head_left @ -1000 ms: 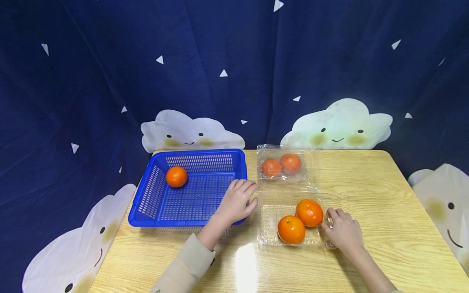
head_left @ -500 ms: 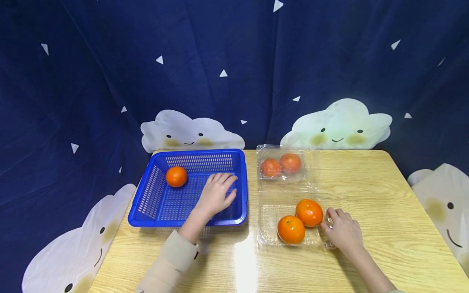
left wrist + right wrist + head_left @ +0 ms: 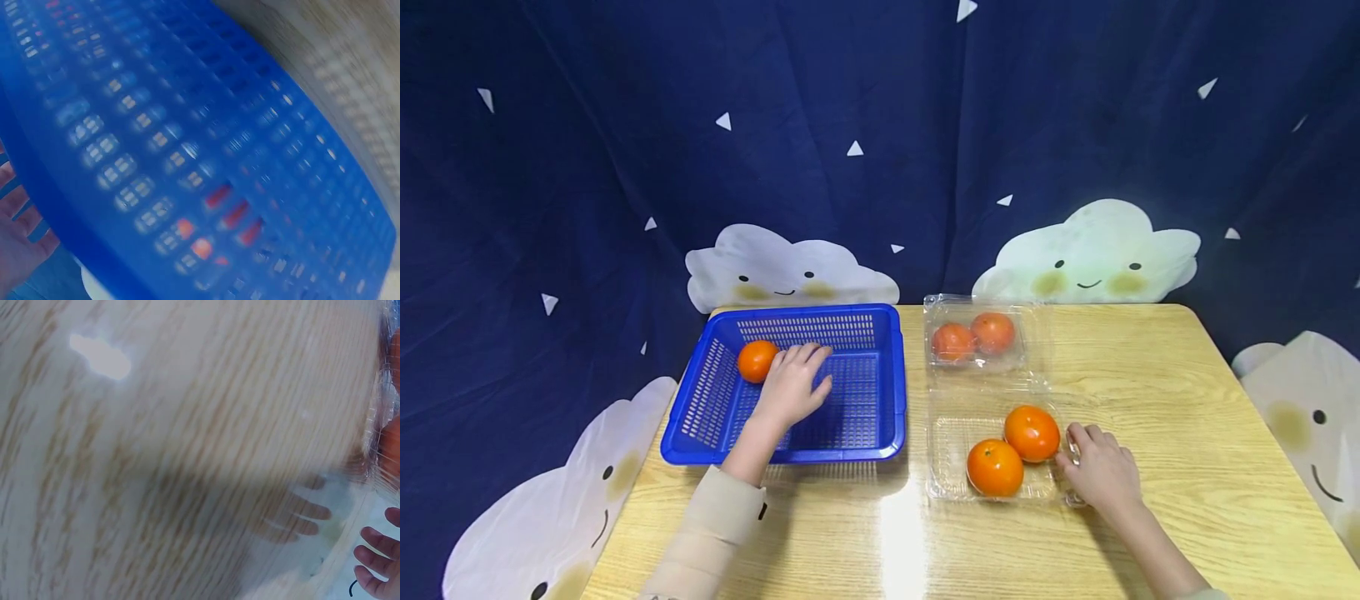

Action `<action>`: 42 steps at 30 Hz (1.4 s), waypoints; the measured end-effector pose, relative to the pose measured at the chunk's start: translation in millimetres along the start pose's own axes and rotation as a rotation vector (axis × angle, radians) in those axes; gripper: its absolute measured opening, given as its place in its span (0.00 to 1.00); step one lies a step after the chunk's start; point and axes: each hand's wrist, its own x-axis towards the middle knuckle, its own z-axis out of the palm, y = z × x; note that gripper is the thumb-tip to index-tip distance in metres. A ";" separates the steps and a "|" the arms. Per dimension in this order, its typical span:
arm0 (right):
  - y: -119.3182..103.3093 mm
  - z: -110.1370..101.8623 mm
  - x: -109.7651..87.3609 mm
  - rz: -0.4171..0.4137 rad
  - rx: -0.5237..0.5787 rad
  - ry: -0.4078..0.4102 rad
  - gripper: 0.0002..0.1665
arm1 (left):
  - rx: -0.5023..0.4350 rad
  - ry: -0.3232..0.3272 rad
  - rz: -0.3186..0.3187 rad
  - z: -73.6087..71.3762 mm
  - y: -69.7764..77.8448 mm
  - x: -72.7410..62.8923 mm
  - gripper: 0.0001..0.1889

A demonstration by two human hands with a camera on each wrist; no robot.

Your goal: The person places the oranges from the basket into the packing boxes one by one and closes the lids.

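My left hand (image 3: 792,385) is over the blue plastic basket (image 3: 891,450), its fingertips beside an orange (image 3: 756,362); whether they touch is unclear. Through the basket's slotted wall (image 3: 106,206) the left wrist view shows a blurred part of the fruit. On the table's right side, my right hand (image 3: 1103,468) holds the right edge of a clear plastic box (image 3: 951,467). Two oranges lie in that box, a front orange (image 3: 995,467) and a rear orange (image 3: 1032,433). In the right wrist view the fingers (image 3: 375,550) show at the lower right corner.
Behind the box, two more orange fruits (image 3: 973,337) show through clear plastic (image 3: 1033,367). The wooden table (image 3: 1180,400) stands against a dark blue curtain (image 3: 880,100) with clouds printed on it. Glare lies between basket and box.
My left hand has moved left from the gap between basket and box, across the basket, to beside the orange in it. The right hand and the box stay where they were.
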 end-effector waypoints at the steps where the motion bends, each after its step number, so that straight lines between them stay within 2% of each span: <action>1: -0.1 -0.1 0.1 -0.001 -0.001 -0.001 0.21 | 0.003 -0.012 -0.013 -1.0 -3.1 -0.6 0.20; 14: -0.3 0.2 0.9 -0.008 -0.006 -0.001 0.22 | 0.023 -0.188 -0.149 -11.4 -39.5 -6.5 0.26; 22: -0.5 0.4 0.4 -0.001 -0.007 -0.005 0.26 | 0.024 -0.242 -0.197 -14.6 -61.4 -6.0 0.27; 30: -0.2 0.0 0.0 0.005 -0.003 -0.009 0.26 | 0.041 -0.324 -0.222 -17.6 -72.9 -0.6 0.28; 42: -0.2 -1.2 -0.5 0.005 0.001 -0.013 0.25 | 0.020 -0.433 -0.285 -12.3 -90.3 7.9 0.31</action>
